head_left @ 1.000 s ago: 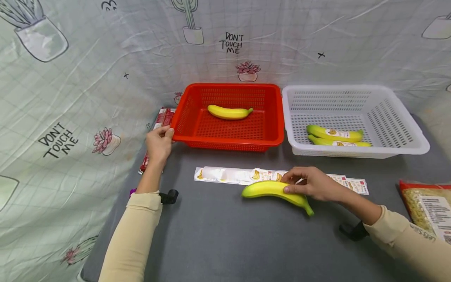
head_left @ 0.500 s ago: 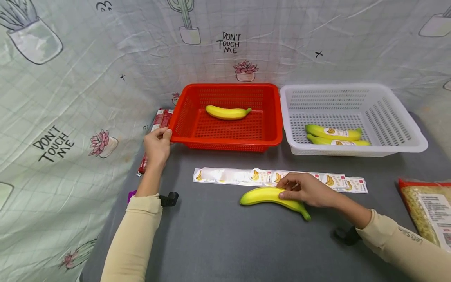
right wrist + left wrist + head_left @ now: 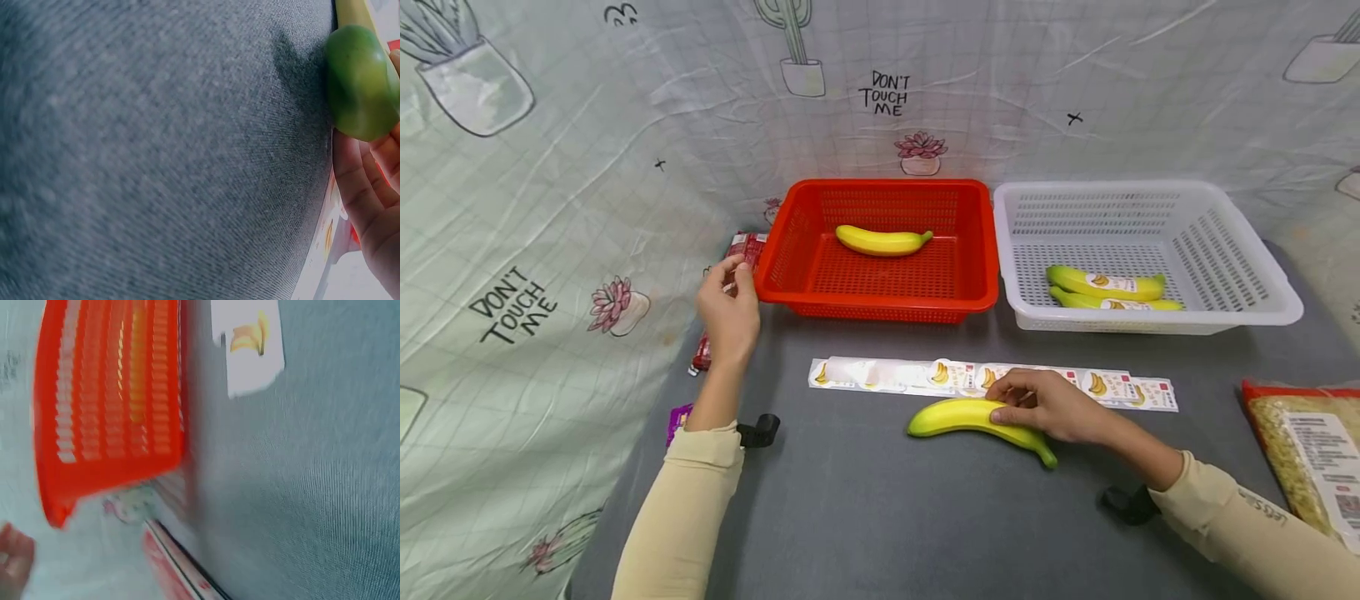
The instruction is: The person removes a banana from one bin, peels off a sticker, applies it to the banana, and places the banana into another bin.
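Note:
My right hand (image 3: pixel 1048 406) grips a yellow banana (image 3: pixel 951 415) by its stem half, thumb on the near side and fingers over the far side. The banana lies on the grey table just in front of a strip of banana stickers (image 3: pixel 940 377). In the right wrist view the banana's green stem end (image 3: pixel 359 84) sits against the fingers. My left hand (image 3: pixel 728 312) hovers with loosely bent fingers beside the left corner of a red basket (image 3: pixel 880 298). The left wrist view has this hand (image 3: pixel 14 559) apart from the basket's rim. One banana (image 3: pixel 880 242) lies inside the red basket.
A white basket (image 3: pixel 1157 319) with two stickered bananas (image 3: pixel 1108 283) stands right of the red one. A red packet (image 3: pixel 700 357) lies at the left edge, with a purple item (image 3: pixel 678 421) nearer. A bag of grain (image 3: pixel 1292 450) is at the right.
My left hand has let go of the red basket's rim and drawn slightly left. My right hand has brought the banana a little nearer, away from the sticker strip.

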Demonstrator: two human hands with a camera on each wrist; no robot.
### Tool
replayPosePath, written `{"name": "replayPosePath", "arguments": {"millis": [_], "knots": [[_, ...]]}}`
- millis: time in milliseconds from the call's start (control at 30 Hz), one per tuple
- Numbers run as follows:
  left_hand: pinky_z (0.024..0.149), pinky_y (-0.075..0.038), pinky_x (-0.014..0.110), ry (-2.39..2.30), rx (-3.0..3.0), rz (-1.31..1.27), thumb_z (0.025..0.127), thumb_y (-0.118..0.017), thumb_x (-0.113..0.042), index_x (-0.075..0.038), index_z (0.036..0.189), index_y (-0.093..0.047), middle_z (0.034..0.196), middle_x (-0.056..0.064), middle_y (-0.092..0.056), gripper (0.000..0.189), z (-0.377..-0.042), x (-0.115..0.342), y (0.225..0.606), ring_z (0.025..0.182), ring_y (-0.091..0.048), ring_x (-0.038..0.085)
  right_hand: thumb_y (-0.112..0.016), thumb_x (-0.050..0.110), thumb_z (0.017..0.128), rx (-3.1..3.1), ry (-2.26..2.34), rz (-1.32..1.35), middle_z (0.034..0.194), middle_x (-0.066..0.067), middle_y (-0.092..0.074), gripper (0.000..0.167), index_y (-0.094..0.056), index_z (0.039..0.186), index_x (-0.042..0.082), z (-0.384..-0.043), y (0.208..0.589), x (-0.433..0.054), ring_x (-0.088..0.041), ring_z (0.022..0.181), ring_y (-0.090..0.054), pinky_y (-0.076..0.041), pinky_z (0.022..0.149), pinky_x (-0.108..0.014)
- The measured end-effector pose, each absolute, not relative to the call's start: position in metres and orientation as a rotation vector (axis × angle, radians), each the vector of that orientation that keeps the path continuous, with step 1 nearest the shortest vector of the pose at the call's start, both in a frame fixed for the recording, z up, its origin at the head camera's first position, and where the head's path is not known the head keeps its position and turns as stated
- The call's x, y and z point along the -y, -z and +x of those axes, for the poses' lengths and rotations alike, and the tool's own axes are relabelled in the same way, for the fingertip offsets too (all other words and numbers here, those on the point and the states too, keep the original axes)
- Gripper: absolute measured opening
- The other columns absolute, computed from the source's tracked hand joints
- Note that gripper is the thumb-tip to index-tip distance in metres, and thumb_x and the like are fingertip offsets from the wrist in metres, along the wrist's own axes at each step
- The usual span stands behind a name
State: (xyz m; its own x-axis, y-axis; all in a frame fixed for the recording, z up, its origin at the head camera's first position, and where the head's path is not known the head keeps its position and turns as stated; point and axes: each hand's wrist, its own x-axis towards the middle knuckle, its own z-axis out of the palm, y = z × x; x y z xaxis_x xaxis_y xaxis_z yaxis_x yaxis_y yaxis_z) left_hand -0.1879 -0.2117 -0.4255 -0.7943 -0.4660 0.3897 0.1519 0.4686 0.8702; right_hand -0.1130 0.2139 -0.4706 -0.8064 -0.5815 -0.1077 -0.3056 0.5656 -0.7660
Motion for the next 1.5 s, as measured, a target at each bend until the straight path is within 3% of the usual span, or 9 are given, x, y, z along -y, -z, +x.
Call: {"name": "replayPosePath", "arguments": {"millis": [133,233,300,400,633,767,1133,1500], "knots": [[0.070,-0.049,0.012,1.317,1.957,-0.123,0.100,-0.061,-0.011,0.006,0.107,-0.072,0.093,0.020,-0.073,0.022,-0.172,0.181,0.418,0.079,-0.060,0.002,-0.077,0.028,0.091,-2.465,1.102,-0.722,0.094,0.003,-0.068,0.023,-0.072,0.109,0.013,-0.112,0.470,-0.215,-0.006,0.083,-0.060,-0.054,0.075,-0.024],[0.060,-0.046,0.013,1.270,2.075,-0.433,0.096,-0.062,-0.005,0.006,0.099,-0.072,0.077,0.016,-0.070,0.016,-0.157,0.153,0.413,0.067,-0.057,0.003,-0.077,0.028,0.092,-2.469,1.099,-0.721,0.094,0.003,-0.068,0.024,-0.072,0.110,0.013,-0.112,0.468,-0.215,-0.007,0.083,-0.060,-0.054,0.075,-0.024],[0.058,-0.045,0.016,1.214,2.271,-0.587,0.095,-0.062,-0.006,0.001,0.096,-0.073,0.075,0.010,-0.068,0.013,-0.148,0.135,0.411,0.063,-0.055,0.006,-0.078,0.027,0.091,-2.473,1.100,-0.718,0.094,0.003,-0.068,0.024,-0.072,0.109,0.013,-0.112,0.468,-0.215,-0.007,0.083,-0.060,-0.054,0.075,-0.024],[0.064,-0.047,0.025,1.115,2.630,-0.689,0.096,-0.063,-0.011,-0.007,0.100,-0.075,0.084,0.003,-0.070,0.013,-0.144,0.110,0.419,0.069,-0.057,0.012,-0.078,0.025,0.090,-2.473,1.114,-0.721,0.095,0.003,-0.068,0.024,-0.072,0.110,0.013,-0.111,0.469,-0.214,-0.007,0.084,-0.061,-0.055,0.076,-0.024],[0.095,-0.049,0.044,0.851,3.186,-0.628,0.098,-0.068,-0.019,-0.013,0.113,-0.075,0.109,0.004,-0.069,0.018,-0.160,0.076,0.461,0.106,-0.059,0.024,-0.078,0.026,0.090,-2.466,1.124,-0.730,0.099,0.003,-0.070,0.025,-0.072,0.111,0.013,-0.111,0.475,-0.211,-0.007,0.085,-0.062,-0.056,0.077,-0.024],[0.100,-0.046,0.053,0.771,3.258,-0.591,0.096,-0.072,-0.022,-0.014,0.113,-0.074,0.115,0.005,-0.068,0.019,-0.168,0.068,0.473,0.114,-0.059,0.029,-0.078,0.027,0.090,-2.472,1.118,-0.724,0.098,0.003,-0.070,0.026,-0.072,0.111,0.013,-0.111,0.475,-0.210,-0.008,0.086,-0.062,-0.055,0.077,-0.025],[0.089,-0.050,0.051,0.710,3.258,-0.606,0.094,-0.072,-0.016,-0.014,0.101,-0.073,0.100,0.002,-0.069,0.008,-0.173,0.060,0.478,0.095,-0.064,0.023,-0.077,0.026,0.092,-2.482,1.131,-0.721,0.097,0.002,-0.070,0.024,-0.072,0.111,0.012,-0.109,0.473,-0.213,-0.008,0.085,-0.063,-0.056,0.077,-0.026],[0.084,-0.052,0.036,0.891,3.281,-0.540,0.093,-0.070,-0.010,-0.010,0.104,-0.073,0.097,0.003,-0.071,0.011,-0.176,0.062,0.476,0.089,-0.063,0.016,-0.077,0.026,0.091,-2.489,1.123,-0.711,0.098,0.003,-0.069,0.026,-0.072,0.112,0.011,-0.106,0.473,-0.213,-0.009,0.086,-0.062,-0.055,0.078,-0.026]]}}
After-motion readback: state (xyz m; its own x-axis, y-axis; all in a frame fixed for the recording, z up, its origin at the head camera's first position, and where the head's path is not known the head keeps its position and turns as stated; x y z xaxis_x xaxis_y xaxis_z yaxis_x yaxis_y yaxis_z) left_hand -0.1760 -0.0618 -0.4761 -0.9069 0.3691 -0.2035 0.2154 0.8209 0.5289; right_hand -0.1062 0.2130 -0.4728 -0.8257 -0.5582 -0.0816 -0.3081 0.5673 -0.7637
